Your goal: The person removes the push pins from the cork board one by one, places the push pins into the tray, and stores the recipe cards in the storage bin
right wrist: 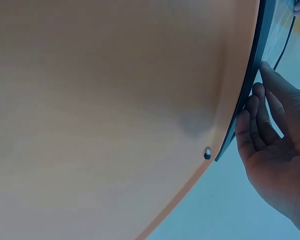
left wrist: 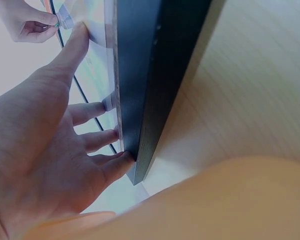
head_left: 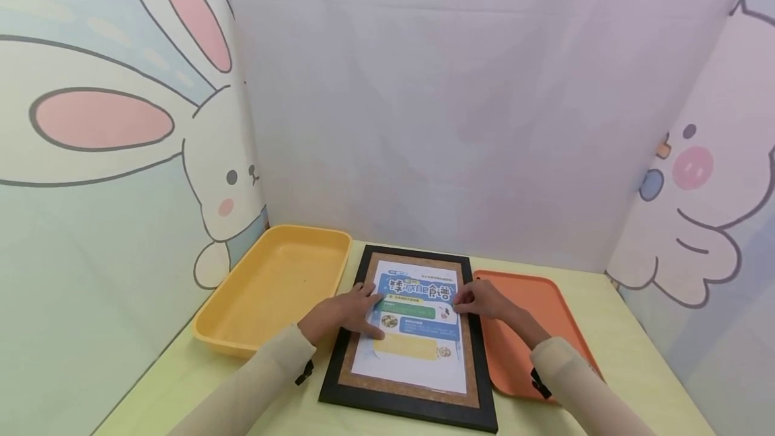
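A printed poster sheet (head_left: 418,362) with blue, green and yellow blocks lies on a cork board (head_left: 418,386) in a black frame (head_left: 399,406). With fingers spread, my left hand (head_left: 351,308) presses the poster's left side, its thumb lower down on the sheet. At the right edge of the poster, my right hand (head_left: 487,301) has thumb and forefinger pinched together. In the left wrist view a small green pin (left wrist: 57,24) shows between those fingertips, mostly hidden. The right wrist view shows the other fingers beside the frame's edge.
A deep yellow tray (head_left: 208,328) stands left of the frame. On the right lies an orange tray (head_left: 563,308), close against the frame, with a small shiny object (right wrist: 207,152) in its corner. Cartoon-printed walls and a pale curtain (head_left: 436,120) enclose the table (head_left: 654,355).
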Available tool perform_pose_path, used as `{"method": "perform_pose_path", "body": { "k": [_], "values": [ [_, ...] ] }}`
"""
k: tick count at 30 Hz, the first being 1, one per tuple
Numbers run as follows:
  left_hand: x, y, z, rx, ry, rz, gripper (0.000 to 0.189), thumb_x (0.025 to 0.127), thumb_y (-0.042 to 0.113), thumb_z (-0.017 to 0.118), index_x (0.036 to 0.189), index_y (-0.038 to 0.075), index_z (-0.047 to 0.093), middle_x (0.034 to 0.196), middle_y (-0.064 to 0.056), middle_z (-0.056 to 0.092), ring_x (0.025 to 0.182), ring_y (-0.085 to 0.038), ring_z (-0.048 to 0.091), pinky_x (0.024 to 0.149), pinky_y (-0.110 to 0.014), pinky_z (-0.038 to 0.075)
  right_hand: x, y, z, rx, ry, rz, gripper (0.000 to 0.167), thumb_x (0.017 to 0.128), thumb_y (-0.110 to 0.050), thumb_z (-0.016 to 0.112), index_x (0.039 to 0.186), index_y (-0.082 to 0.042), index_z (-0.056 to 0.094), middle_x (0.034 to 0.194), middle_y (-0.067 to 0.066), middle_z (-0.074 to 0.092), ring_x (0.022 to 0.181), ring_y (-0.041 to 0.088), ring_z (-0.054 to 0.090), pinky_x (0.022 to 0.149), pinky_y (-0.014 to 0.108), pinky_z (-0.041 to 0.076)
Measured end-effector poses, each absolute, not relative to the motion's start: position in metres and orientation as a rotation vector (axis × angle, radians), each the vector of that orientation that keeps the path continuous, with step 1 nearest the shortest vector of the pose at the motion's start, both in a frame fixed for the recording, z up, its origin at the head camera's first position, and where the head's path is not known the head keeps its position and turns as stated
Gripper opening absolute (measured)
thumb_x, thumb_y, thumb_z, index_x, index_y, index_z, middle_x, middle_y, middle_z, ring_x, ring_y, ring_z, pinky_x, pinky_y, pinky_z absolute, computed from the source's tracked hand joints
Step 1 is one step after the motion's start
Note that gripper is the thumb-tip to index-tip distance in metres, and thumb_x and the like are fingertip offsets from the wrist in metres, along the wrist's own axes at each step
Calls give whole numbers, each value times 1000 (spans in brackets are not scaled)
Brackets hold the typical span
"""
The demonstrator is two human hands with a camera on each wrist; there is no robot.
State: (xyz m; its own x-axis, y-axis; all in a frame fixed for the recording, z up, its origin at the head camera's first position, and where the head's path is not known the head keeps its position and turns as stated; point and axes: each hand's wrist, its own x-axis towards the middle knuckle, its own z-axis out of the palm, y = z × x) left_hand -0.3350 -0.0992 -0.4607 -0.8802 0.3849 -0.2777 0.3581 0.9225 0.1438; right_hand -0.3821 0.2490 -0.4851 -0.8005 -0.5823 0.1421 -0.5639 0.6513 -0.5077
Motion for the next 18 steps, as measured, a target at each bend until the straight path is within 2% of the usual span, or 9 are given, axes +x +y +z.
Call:
{"method": "perform_pose_path", "body": {
  "k": [7, 18],
  "values": [
    [-336, -99, -462, 573, 2783, 108, 99, 82, 68, 76, 161, 22, 39, 170, -8, 27, 147, -29, 32, 117, -52, 38, -383, 251, -485, -976, 2811, -870, 9, 91, -15, 82, 94, -7, 78, 80, -6, 68, 67, 5, 55, 58, 20, 45],
    [-338, -100, -465, 591, 2783, 106, 99, 83, 69, 75, 162, 22, 39, 170, -9, 26, 146, -29, 33, 117, -52, 39, -383, 251, -484, -900, 2804, -888, 9, 94, -16, 80, 97, -8, 79, 89, -5, 71, 72, 9, 57, 60, 21, 44]
  ]
}}
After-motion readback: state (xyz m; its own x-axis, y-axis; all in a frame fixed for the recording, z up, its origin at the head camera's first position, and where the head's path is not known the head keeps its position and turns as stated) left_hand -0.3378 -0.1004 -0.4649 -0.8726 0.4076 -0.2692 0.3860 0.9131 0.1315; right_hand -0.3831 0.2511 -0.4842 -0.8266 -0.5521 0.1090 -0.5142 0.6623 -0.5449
